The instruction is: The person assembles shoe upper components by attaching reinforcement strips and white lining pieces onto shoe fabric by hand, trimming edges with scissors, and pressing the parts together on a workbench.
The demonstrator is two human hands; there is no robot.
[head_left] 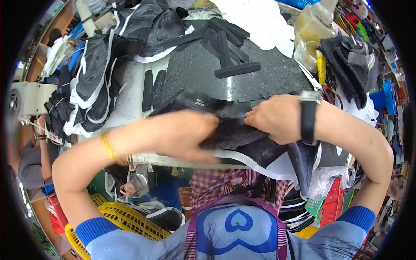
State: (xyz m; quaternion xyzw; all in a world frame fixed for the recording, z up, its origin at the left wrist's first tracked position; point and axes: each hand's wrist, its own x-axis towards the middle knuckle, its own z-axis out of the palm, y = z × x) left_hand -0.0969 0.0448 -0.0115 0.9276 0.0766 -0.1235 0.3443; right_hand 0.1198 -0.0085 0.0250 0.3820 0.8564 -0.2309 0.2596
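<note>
In front of me on the table lies a black shoe upper (232, 110) with a white-edged lower border. My right hand (279, 117), wearing a dark-strapped watch, presses curled fingers onto the upper and grips its material near the middle. Across the upper's left part reaches my left hand (186, 134), with gold bangles at the wrist. It is smeared by motion, so its finger pose and any hold are unclear. Several black strips (237, 69) lie loose beyond the upper, and two more (158, 86) rest to its left.
Black uppers with white edging (93, 82) are piled at the left. Scissors (331, 92) and a yellow-handled tool (321, 67) lie at the right, near a cloudy plastic container (313, 26). Yellow baskets (130, 219) stand below the table's near edge. Another person (37, 160) sits far left.
</note>
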